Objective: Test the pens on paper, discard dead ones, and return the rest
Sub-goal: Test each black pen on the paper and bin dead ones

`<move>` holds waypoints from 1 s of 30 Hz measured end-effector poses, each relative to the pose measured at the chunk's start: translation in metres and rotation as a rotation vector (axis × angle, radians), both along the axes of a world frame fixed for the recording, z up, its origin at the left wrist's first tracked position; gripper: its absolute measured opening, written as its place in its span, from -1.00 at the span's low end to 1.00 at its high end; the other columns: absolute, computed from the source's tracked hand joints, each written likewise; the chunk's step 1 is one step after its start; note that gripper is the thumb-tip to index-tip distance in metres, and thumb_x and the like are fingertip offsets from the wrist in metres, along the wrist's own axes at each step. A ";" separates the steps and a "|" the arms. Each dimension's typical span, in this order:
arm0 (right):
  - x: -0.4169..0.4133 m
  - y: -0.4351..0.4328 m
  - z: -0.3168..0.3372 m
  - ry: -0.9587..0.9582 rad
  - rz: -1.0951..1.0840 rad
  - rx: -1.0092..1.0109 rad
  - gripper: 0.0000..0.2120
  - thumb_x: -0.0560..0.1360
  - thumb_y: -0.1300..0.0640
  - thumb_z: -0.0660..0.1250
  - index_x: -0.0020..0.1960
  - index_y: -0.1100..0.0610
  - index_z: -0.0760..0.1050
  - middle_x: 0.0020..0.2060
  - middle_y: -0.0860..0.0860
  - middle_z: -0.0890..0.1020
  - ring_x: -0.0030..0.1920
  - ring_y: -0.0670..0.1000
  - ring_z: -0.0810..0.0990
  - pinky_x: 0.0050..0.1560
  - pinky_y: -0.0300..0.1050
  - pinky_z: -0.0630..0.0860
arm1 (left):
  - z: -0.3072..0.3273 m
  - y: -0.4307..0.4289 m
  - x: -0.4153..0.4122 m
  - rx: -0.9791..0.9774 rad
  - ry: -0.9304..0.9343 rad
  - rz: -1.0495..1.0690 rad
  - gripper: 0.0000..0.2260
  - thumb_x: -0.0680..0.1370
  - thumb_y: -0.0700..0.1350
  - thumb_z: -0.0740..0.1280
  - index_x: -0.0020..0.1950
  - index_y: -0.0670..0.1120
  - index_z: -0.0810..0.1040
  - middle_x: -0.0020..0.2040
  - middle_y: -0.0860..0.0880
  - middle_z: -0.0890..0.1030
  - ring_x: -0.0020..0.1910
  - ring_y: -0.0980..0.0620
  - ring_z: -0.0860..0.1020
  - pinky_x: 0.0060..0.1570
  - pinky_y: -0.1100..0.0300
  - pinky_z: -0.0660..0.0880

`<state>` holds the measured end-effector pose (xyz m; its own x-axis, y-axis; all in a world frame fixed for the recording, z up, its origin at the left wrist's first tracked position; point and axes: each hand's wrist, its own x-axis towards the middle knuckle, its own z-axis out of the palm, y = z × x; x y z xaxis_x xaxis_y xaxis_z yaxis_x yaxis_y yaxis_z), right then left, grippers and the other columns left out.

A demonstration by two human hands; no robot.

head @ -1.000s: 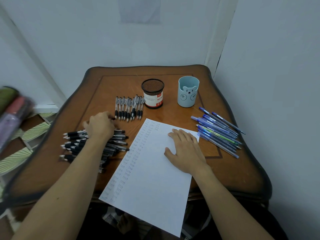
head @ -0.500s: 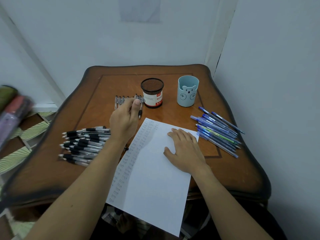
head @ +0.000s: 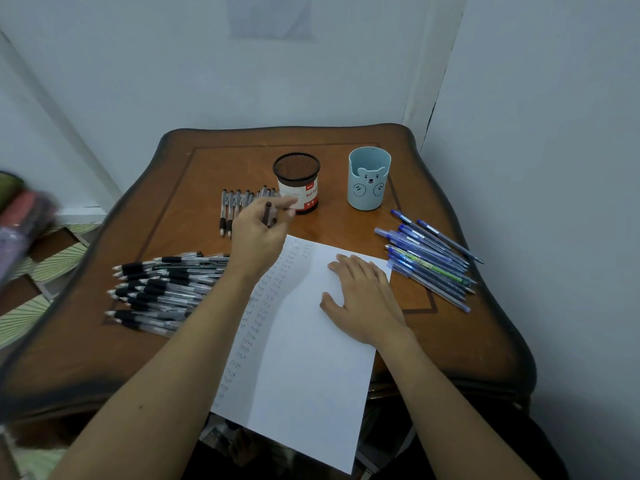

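My left hand (head: 258, 233) pinches a black pen (head: 268, 213) upright above the far corner of the white paper (head: 304, 341), close to the black mesh cup (head: 297, 181). My right hand (head: 363, 299) rests flat on the paper's right side, fingers straight. The sheet carries columns of small scribbles along its left part. A pile of several black pens (head: 162, 289) lies at the left. A short row of black pens (head: 235, 206) lies behind my left hand. Several blue pens (head: 429, 261) lie at the right.
A light blue bear cup (head: 369, 178) stands right of the mesh cup. The wooden table (head: 145, 209) sits in a corner, walls behind and to the right. The paper overhangs the table's near edge. Blurred colourful objects (head: 20, 220) are at far left.
My left hand left the black pile, moved right and forward to the row near the mesh cup, and now holds one black pen raised. My right hand has stayed flat on the paper.
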<state>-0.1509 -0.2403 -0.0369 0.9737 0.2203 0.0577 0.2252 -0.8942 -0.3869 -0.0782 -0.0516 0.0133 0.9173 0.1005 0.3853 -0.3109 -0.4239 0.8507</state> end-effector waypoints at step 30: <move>0.000 -0.001 -0.001 -0.023 0.017 0.020 -0.44 0.59 -0.17 0.13 0.54 0.02 0.24 0.57 -0.03 0.21 0.58 -0.02 0.07 0.57 0.03 -0.09 | -0.034 -0.023 0.028 0.129 0.074 -0.117 -0.42 0.52 0.31 0.34 -0.20 -0.25 0.43 -0.27 -0.09 0.45 -0.27 0.05 0.37 -0.26 0.14 0.29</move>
